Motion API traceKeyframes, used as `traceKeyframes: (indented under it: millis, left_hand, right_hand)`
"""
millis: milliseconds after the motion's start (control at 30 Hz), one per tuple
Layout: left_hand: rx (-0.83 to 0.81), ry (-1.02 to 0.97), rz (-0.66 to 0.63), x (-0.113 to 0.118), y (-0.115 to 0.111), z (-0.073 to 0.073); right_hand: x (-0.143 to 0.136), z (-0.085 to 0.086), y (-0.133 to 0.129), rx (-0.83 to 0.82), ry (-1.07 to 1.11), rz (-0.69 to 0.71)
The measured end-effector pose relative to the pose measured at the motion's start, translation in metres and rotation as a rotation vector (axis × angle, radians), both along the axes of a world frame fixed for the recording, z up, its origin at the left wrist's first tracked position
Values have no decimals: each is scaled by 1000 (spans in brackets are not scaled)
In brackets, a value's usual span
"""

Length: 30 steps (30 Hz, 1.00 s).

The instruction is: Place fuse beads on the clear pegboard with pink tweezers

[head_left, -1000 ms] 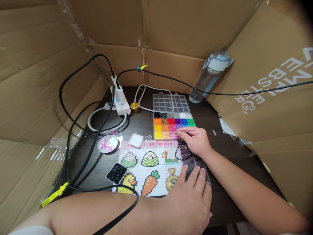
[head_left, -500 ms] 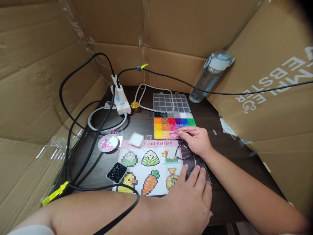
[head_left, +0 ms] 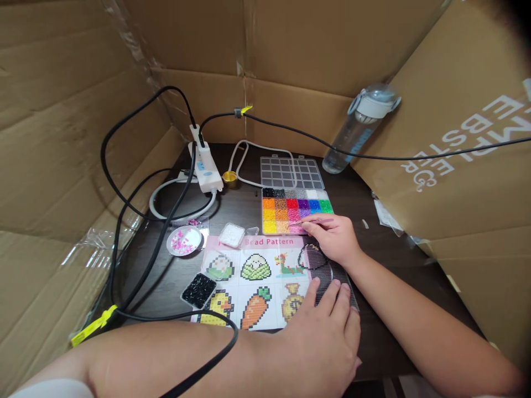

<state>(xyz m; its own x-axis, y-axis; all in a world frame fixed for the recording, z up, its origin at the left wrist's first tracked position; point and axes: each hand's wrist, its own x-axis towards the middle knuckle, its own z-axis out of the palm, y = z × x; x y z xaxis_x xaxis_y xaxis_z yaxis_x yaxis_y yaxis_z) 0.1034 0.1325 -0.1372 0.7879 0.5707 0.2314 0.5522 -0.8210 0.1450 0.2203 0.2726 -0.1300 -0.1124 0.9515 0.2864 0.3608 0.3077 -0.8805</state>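
Note:
Pink tweezers (head_left: 321, 221) are pinched in my right hand (head_left: 332, 237), their tips over the peach and pink compartments of the bead box (head_left: 269, 214). My left hand (head_left: 326, 331) lies spread, fingertips on the lower part of the mesh pegboard (head_left: 338, 276) and the right edge of the pattern sheet (head_left: 255, 279). A black bead outline (head_left: 311, 266) sits on the pegboard between my hands. On the sheet's left edge rests a small box of black beads (head_left: 199, 291); near its top edge is a box of white beads (head_left: 232, 235).
A round dish (head_left: 185, 241) with pink and white beads stands at the left. Behind are a power strip (head_left: 208, 171), a yellow cup (head_left: 229, 177) and a water bottle (head_left: 359, 130). Black cable (head_left: 153, 265) loops over my left forearm. Cardboard walls (head_left: 290, 116) surround the table.
The view has shifted very slightly. Both hands hold nearly the same places, and the tweezers are still over the bead box.

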Motion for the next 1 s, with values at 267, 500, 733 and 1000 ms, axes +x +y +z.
traceKeyframes:
  millis: [267, 500, 733, 1000]
  left_hand:
    - [20, -4, 5, 0, -2, -4]
    - [8, -6, -2, 0, -1, -1]
    - [-6, -21, -2, 0, 0, -1]
    - [-33, -2, -5, 1, 3, 1]
  right_hand:
    - [0, -2, 0, 42, 18, -31]
    - [15, 21, -11, 81, 93, -108]
    - [56, 19, -51, 52, -13, -117]
    - [66, -16, -55, -114, 134, -213]
